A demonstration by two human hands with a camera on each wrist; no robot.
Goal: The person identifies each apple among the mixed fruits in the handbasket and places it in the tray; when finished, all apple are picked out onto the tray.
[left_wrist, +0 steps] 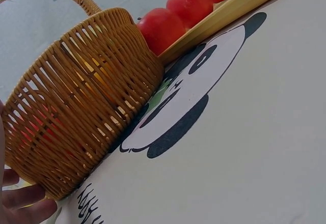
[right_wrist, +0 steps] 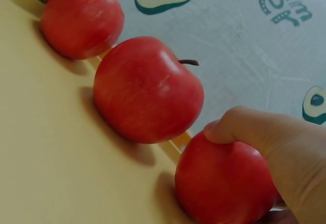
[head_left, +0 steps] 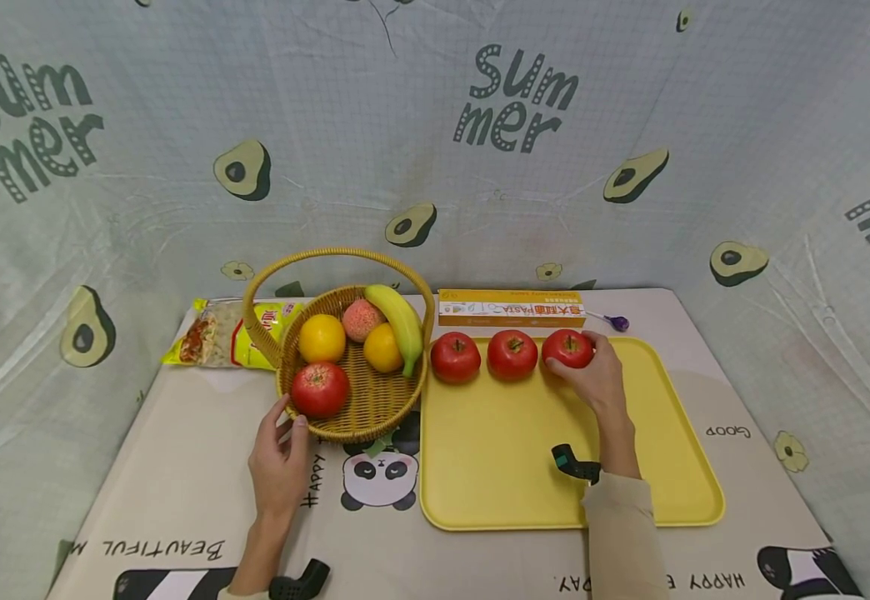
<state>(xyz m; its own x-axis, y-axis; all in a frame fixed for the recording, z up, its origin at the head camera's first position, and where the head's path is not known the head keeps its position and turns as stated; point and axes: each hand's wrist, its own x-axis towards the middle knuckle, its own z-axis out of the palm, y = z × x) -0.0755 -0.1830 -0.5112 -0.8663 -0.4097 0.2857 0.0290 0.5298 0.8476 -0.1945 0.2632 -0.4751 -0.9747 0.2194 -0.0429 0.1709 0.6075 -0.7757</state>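
Note:
My right hand grips the rightmost red apple at the far edge of a yellow tray. In the right wrist view, the thumb presses on top of that apple. Two more red apples, a middle one and a left one, line up beside it. By the front left of a wicker basket, my left hand has its fingertips right at the rim, fingers loosely bent. The basket holds a red pomegranate-like fruit, a banana, an orange and other fruit.
A yellow pasta box stands behind the tray, with a purple lollipop to its right. Left of the basket lies a yellow food packet. The basket's tall handle arches upward; a printed curtain hangs behind.

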